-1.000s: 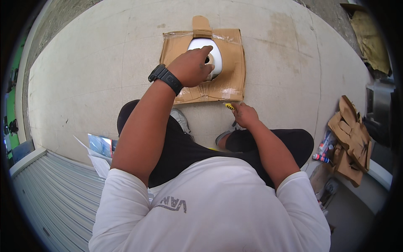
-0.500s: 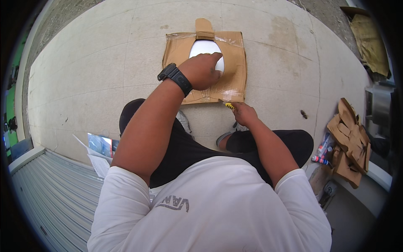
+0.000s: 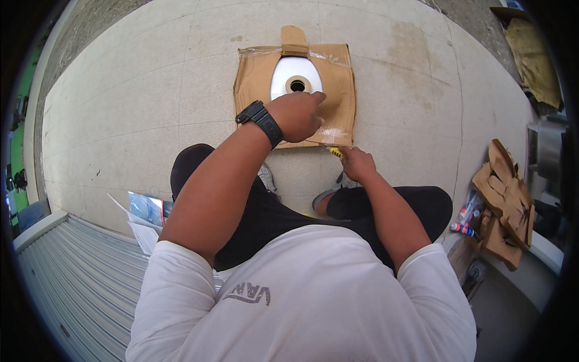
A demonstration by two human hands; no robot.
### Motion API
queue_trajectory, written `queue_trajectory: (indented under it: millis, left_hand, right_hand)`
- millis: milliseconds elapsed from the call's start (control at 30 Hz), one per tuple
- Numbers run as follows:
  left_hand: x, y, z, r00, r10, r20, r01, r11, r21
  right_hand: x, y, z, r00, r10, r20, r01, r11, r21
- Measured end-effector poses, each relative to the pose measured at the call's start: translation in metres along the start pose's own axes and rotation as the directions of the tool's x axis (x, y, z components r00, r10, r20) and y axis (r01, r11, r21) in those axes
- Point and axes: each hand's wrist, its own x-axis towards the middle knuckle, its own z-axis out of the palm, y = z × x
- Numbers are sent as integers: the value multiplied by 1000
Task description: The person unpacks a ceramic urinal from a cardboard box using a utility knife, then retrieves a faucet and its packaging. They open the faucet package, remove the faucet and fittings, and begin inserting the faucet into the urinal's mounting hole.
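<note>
A flat cardboard package (image 3: 249, 78), edged with clear tape, lies on the floor in front of me. Through an oval opening in it shows a white smooth surface (image 3: 288, 67) with a beige ring (image 3: 290, 86) around a dark round hole. My left hand (image 3: 297, 116), a black watch on its wrist, rests over the near part of that opening; its index finger and thumb are apart and reach onto the cardboard at the right. My right hand (image 3: 359, 164) is closed around a yellow and black utility knife (image 3: 336, 152) at the package's near edge. Its blade tip is too small to make out.
Folded brown cardboard pieces (image 3: 505, 199) lie at the right beside small bottles (image 3: 463, 228). Papers and a blue booklet (image 3: 146, 208) are by my left knee. A ribbed grey shutter (image 3: 90, 283) runs along the lower left. Pale tiled floor (image 3: 132, 120) surrounds the package.
My left hand has slid toward me and slightly right, uncovering the ring and dark hole. My right hand and the utility knife have shifted a little to the right along the near edge.
</note>
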Motion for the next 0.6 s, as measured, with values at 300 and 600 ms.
queue_trajectory:
  millis: [300,600]
  left_hand:
    - [1,0,-5,999,-5,-35,5,1000,11]
    - [-18,-19,-32,978,-28,-205,16,998,-60]
  right_hand:
    - [-3,31,-18,982,183,50,-181,982,-49]
    - [-14,-12,-45,998,-57,17,59,995,-86]
